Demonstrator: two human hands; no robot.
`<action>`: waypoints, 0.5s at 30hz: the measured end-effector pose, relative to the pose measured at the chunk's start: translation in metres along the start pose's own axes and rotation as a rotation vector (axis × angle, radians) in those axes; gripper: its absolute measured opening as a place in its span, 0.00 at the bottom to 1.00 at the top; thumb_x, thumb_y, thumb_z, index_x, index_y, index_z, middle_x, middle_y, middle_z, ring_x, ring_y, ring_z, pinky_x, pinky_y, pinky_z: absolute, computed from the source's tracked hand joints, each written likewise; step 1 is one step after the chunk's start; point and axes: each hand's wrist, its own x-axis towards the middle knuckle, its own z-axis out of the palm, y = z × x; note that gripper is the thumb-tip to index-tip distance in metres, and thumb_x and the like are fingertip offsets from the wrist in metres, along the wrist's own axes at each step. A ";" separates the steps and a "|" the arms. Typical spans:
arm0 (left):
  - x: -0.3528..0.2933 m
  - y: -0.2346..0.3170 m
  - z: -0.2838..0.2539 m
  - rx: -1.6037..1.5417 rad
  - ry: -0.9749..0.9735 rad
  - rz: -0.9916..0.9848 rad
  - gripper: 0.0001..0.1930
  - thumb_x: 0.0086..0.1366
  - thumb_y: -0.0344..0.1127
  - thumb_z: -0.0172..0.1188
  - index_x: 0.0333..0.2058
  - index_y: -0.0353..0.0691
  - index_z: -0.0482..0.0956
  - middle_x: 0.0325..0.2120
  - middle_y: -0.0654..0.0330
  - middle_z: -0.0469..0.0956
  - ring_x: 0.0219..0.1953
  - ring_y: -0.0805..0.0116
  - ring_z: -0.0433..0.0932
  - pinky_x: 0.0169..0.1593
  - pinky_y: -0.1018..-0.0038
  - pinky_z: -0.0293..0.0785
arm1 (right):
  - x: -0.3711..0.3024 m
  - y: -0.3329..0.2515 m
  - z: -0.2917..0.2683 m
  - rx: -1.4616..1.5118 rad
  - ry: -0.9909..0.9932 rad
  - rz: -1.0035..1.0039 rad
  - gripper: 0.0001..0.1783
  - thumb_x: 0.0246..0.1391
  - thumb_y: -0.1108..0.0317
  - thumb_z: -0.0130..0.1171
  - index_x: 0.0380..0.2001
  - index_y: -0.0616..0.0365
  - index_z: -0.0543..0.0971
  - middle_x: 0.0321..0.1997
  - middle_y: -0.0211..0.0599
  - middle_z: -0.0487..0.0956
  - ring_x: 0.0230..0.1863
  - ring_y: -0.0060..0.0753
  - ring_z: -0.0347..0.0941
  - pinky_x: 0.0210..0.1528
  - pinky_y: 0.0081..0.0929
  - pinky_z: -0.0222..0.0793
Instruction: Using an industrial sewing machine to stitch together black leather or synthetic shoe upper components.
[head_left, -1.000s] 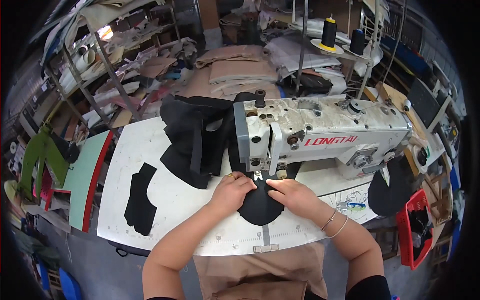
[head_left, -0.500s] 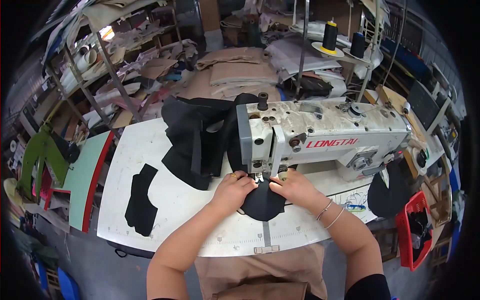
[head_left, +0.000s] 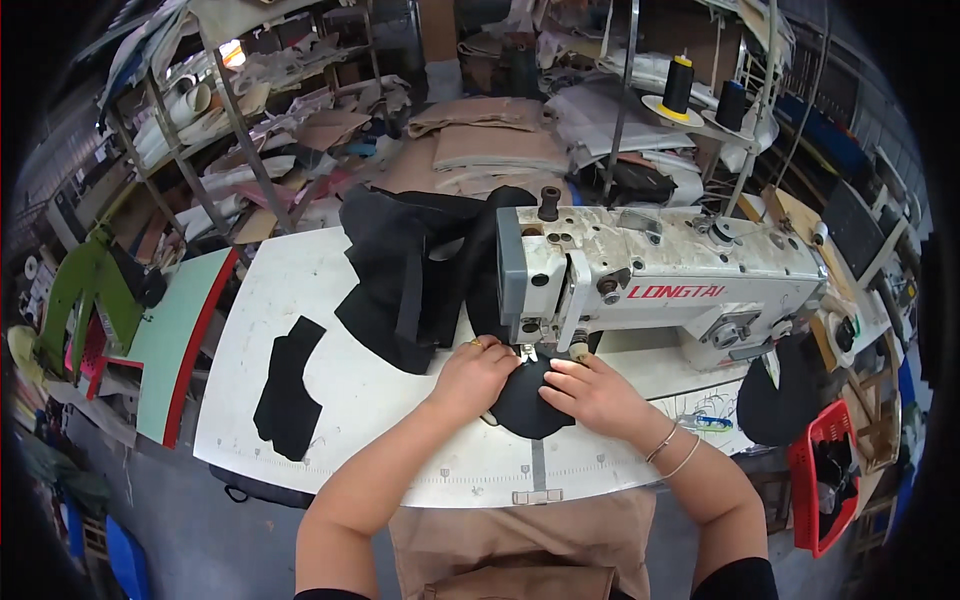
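Pressing black fabric piece (head_left: 528,405) flat on white counter (head_left: 340,400), right at needle of sewing machine (head_left: 650,285). Left hand (head_left: 475,375) flattening its left edge, right hand (head_left: 590,392) its right edge, fingers spread, no pinching. Feeding away toward far side. Black fabric pile (head_left: 410,270) lying far left; cluttered workshop.

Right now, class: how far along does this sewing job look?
Done: a black heap lies behind the sewing machine. In hand: left hand and right hand press a rounded black piece flat at the needle. Left: flat black pieces wait on the table.
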 end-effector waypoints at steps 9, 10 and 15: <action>0.000 0.001 0.006 -0.140 -0.003 -0.072 0.07 0.51 0.28 0.61 0.31 0.43 0.80 0.35 0.65 0.79 0.44 0.62 0.76 0.47 0.69 0.73 | -0.002 -0.015 0.016 0.071 -0.050 0.191 0.18 0.48 0.70 0.55 0.46 0.52 0.76 0.47 0.32 0.76 0.54 0.35 0.72 0.62 0.47 0.58; 0.000 0.000 0.005 -0.139 -0.001 -0.074 0.07 0.51 0.28 0.61 0.31 0.43 0.80 0.35 0.65 0.79 0.44 0.62 0.76 0.47 0.69 0.73 | -0.003 -0.015 0.018 0.060 -0.041 0.193 0.18 0.48 0.70 0.55 0.46 0.52 0.76 0.47 0.32 0.76 0.54 0.35 0.72 0.62 0.47 0.58; 0.001 -0.001 0.000 -0.031 -0.019 0.014 0.10 0.49 0.28 0.60 0.33 0.45 0.80 0.36 0.67 0.79 0.45 0.63 0.76 0.46 0.69 0.74 | 0.000 -0.014 0.019 0.052 -0.016 0.199 0.18 0.47 0.70 0.56 0.45 0.52 0.76 0.47 0.33 0.76 0.53 0.34 0.72 0.62 0.48 0.57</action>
